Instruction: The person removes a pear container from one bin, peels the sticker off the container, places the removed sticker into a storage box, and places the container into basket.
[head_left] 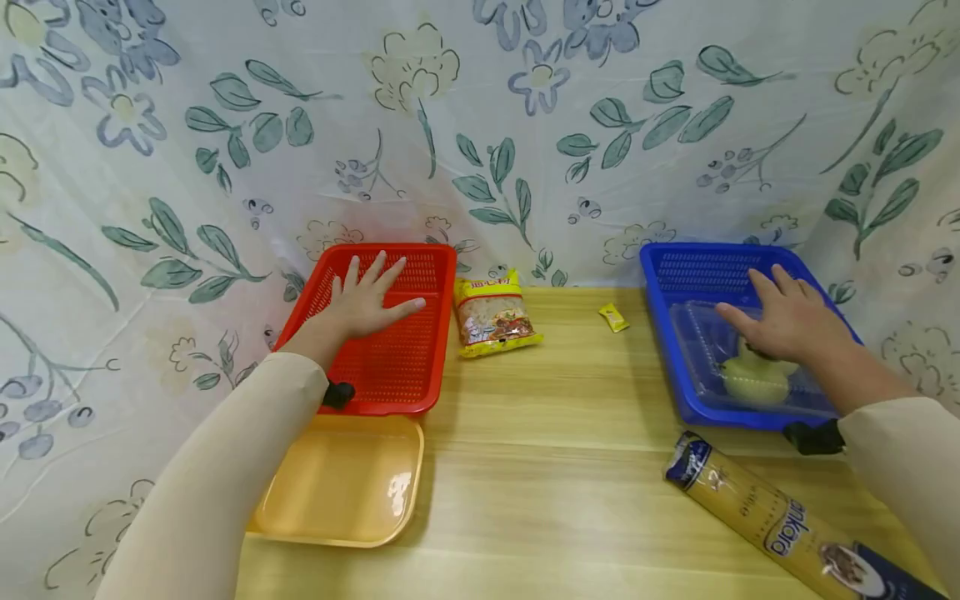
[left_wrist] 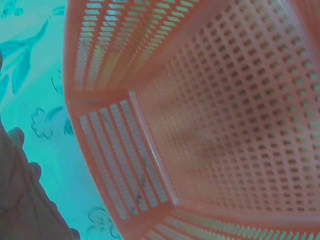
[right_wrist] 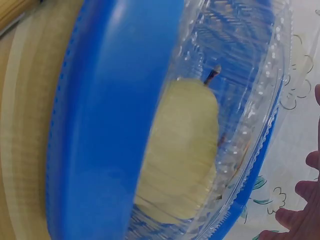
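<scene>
My left hand (head_left: 367, 300) lies flat with spread, straight fingers over the red perforated basket (head_left: 420, 383); the left wrist view shows the basket's mesh floor (left_wrist: 240, 130) close up. My right hand (head_left: 783, 321) hovers with fingers extended over a clear plastic clamshell box (head_left: 697, 350) inside the blue basket (head_left: 667, 333). The box holds a pale yellow pear (head_left: 753, 383), seen with its stem in the right wrist view as the pear (right_wrist: 185, 150) behind the blue basket rim (right_wrist: 110, 125). Neither hand grips anything.
A yellow tray (head_left: 337, 483) sits in front of the red basket. A snack packet (head_left: 493, 315) and a small yellow sachet (head_left: 613, 317) lie mid-table. A long pasta pack (head_left: 780, 521) lies at front right. Floral cloth (head_left: 480, 125) walls the back and sides.
</scene>
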